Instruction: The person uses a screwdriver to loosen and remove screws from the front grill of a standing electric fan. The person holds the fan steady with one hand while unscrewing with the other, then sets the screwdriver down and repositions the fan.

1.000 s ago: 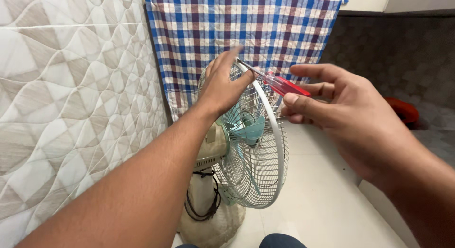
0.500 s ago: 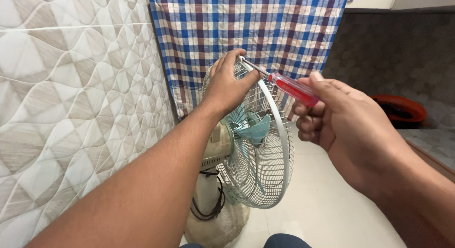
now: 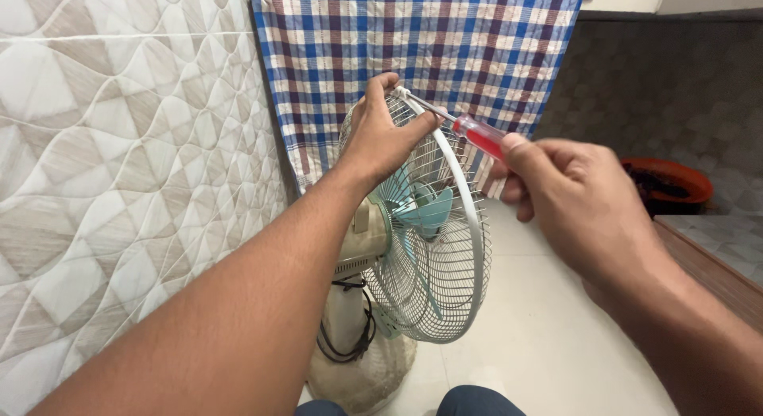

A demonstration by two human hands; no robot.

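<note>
Above: left hand [image 3: 381,142] clamps the fan guard [image 3: 469,241] rim; right hand [image 3: 572,201] grips the red-handled screwdriver [image 3: 477,135], shaft pointing up-left toward the rim top.

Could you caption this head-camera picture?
Left hand steadies the fan guard while right hand holds a red-handled screwdriver at its rim.

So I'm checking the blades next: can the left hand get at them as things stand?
Probably not: the left hand grips the top of the wire guard, which encloses the blades. Its gaps look too narrow for fingers.
</note>
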